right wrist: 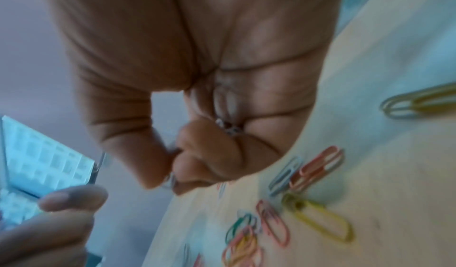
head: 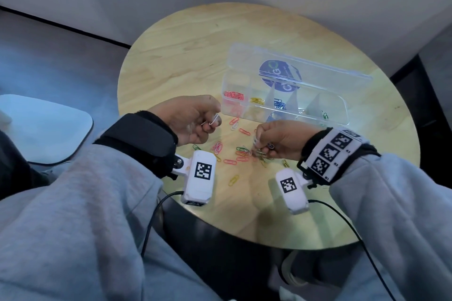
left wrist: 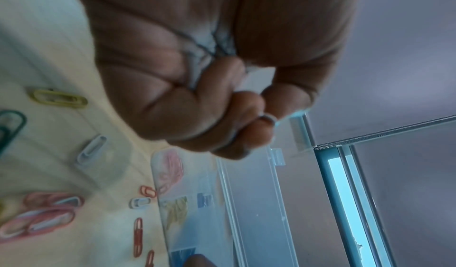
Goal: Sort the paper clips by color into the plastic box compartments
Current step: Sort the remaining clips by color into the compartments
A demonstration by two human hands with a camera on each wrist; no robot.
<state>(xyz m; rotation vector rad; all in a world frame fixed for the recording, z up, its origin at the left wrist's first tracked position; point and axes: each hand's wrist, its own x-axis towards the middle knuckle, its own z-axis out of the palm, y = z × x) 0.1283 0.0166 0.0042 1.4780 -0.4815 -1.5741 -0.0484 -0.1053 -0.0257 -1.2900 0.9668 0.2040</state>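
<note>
My left hand (head: 212,121) is curled just left of the clear plastic box (head: 341,107) and pinches a white paper clip (head: 214,118) between thumb and forefinger; the same white paper clip (left wrist: 268,117) shows in the left wrist view. My right hand (head: 259,144) hovers over the heap of loose clips (head: 241,152), its fingers curled round a few clips (right wrist: 229,127), with one more clip (right wrist: 170,181) pinched at the fingertips. The box holds red clips (head: 233,95), yellow clips (head: 256,100), blue clips (head: 280,104) and green clips (head: 324,115) in separate compartments.
The box's lid (head: 305,66) lies open behind it on the round wooden table (head: 183,56). Loose pink, red, yellow, green and white clips are scattered between my hands and the table's near edge. A white seat (head: 46,129) stands to the left.
</note>
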